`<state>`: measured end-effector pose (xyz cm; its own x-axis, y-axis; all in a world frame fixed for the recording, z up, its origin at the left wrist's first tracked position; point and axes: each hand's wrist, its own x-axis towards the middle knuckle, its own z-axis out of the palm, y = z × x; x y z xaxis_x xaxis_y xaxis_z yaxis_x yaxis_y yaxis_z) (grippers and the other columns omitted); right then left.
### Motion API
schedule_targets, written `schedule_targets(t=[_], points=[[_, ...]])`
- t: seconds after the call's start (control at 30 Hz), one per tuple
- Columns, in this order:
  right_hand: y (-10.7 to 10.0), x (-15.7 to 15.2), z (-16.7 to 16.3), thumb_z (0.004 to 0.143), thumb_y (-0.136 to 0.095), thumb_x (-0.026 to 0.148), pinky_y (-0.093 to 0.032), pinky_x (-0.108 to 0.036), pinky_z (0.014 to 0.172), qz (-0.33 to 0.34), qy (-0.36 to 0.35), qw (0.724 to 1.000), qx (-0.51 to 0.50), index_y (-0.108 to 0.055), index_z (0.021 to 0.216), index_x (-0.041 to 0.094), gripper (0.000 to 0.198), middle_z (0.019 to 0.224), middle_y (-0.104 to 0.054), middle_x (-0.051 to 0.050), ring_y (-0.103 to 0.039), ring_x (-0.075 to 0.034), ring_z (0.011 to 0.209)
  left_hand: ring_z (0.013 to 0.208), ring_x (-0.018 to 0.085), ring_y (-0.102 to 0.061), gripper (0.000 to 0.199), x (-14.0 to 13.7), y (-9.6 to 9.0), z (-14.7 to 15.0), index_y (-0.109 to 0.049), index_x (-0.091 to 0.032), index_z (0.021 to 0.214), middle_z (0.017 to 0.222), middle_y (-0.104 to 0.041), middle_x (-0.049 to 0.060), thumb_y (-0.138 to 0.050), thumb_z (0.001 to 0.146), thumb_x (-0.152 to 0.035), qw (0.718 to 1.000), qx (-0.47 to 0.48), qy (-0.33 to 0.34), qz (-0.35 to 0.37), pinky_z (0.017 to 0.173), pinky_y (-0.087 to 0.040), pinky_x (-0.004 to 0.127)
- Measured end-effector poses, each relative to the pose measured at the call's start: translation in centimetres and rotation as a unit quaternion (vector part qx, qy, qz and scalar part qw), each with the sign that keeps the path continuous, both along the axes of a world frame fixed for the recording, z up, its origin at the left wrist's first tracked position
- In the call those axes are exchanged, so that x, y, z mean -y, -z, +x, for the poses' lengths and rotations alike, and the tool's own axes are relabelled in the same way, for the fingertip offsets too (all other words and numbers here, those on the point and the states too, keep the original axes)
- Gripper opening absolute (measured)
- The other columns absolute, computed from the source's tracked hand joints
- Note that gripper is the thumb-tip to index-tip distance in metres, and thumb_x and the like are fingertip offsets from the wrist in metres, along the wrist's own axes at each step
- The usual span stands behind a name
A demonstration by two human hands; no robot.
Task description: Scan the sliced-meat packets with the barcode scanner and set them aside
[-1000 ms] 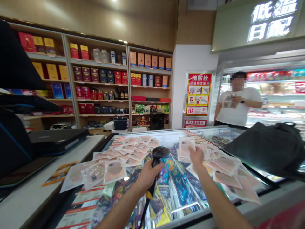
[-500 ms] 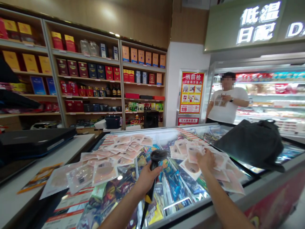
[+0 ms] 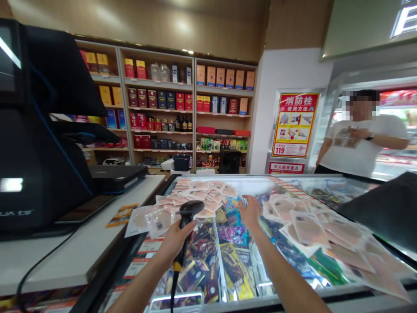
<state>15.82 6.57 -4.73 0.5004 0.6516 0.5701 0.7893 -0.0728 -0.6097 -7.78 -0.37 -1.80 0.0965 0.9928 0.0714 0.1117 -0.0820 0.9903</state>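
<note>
My left hand [image 3: 177,238] is closed around the handle of a black handheld barcode scanner [image 3: 191,208], its cable hanging down toward me. My right hand [image 3: 250,212] hovers over the glass-topped freezer, fingers apart and nothing visible in them. It is between two spreads of flat clear packets with pale pinkish, round contents. The left pile of packets [image 3: 208,194] lies beyond the scanner; some have small dark labels. On the right, the other pile of packets [image 3: 309,228] fans out toward the freezer's near right edge.
Coloured ice-cream wrappers [image 3: 234,265] show under the freezer glass. A counter [image 3: 97,248] on the left carries a black till [image 3: 48,143] and an orange packet [image 3: 122,215]. A dark bag [image 3: 384,208] lies at right. Behind the freezer stands a person [image 3: 355,143].
My right hand has left the right-hand packets and moved left toward the gap between piles. The view has turned left, bringing the till into sight. The scanner stays in my left hand.
</note>
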Motion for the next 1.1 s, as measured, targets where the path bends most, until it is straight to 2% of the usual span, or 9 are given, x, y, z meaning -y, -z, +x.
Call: schedule_targets(t=[0.2,0.37,0.57,0.7,0.9,1.0,1.1], points=[[1.2,-0.6,-8.7,0.071,-0.044,0.034,-0.028,-0.033,0.078,-0.043,-0.122,0.991,0.034,-0.055,0.091,0.021,0.026,0.098,-0.056,-0.005,-0.045,-0.022,0.096,0.036,0.008,-0.039,0.033,0.6,0.2,-4.5,-0.045,-0.017,0.053,0.038,-0.045,-0.006,-0.055,0.059,-0.048,0.996,-0.009,-0.081,-0.028,0.039,-0.029,0.020],[1.4,-0.5,-14.1,0.069,-0.045,0.042,-0.031,-0.037,0.078,-0.130,-0.199,0.969,0.061,-0.055,0.092,0.020,0.033,0.092,-0.060,-0.006,-0.049,-0.023,0.091,0.036,0.008,-0.038,0.034,1.2,0.4,-6.9,-0.044,-0.017,0.052,0.038,-0.045,-0.006,-0.055,0.060,-0.048,0.992,-0.029,-0.119,-0.021,0.041,-0.028,0.021],[1.6,-0.1,-18.1,0.060,-0.046,0.059,-0.031,-0.046,0.077,-0.192,-0.183,0.960,0.090,-0.054,0.093,0.015,0.056,0.096,-0.056,-0.014,-0.045,-0.031,0.097,0.036,0.009,-0.040,0.036,1.5,0.7,-8.6,-0.045,-0.017,0.054,0.038,-0.046,-0.005,-0.054,0.060,-0.051,0.991,0.002,-0.135,-0.023,0.042,-0.030,0.022],[1.3,0.3,-18.9,0.057,-0.053,0.055,-0.030,-0.047,0.080,-0.215,-0.185,0.953,0.109,-0.052,0.097,0.014,0.057,0.101,-0.052,-0.015,-0.042,-0.031,0.099,0.037,0.009,-0.041,0.035,1.4,1.2,-9.3,-0.047,-0.016,0.057,0.040,-0.046,-0.005,-0.054,0.061,-0.050,0.991,0.005,-0.131,-0.021,0.043,-0.031,0.022],[0.8,-0.2,-16.9,0.043,-0.065,0.047,-0.038,-0.042,0.074,-0.247,-0.175,0.948,0.098,-0.049,0.101,0.013,0.069,0.102,-0.052,-0.016,-0.045,-0.031,0.097,0.037,0.008,-0.040,0.033,2.0,1.4,-9.3,-0.047,-0.016,0.059,0.040,-0.045,-0.007,-0.053,0.062,-0.049,0.994,0.027,-0.106,-0.026,0.041,-0.031,0.021],[1.3,-0.6,-15.7,0.043,-0.067,0.039,-0.039,-0.035,0.074,-0.232,-0.208,0.947,0.075,-0.048,0.104,0.013,0.069,0.100,-0.054,-0.014,-0.049,-0.027,0.094,0.036,0.008,-0.038,0.034,2.4,1.1,-8.8,-0.046,-0.017,0.058,0.040,-0.044,-0.006,-0.054,0.061,-0.049,0.993,0.030,-0.108,-0.037,0.040,-0.029,0.020],[2.2,-1.0,-15.0,0.046,-0.066,0.030,-0.040,-0.029,0.072,-0.180,-0.248,0.952,0.024,-0.047,0.107,0.014,0.066,0.095,-0.058,-0.010,-0.053,-0.022,0.089,0.037,0.007,-0.038,0.035,2.8,0.5,-7.9,-0.045,-0.016,0.053,0.040,-0.045,-0.005,-0.054,0.061,-0.049,0.994,0.016,-0.102,-0.031,0.040,-0.028,0.020]])
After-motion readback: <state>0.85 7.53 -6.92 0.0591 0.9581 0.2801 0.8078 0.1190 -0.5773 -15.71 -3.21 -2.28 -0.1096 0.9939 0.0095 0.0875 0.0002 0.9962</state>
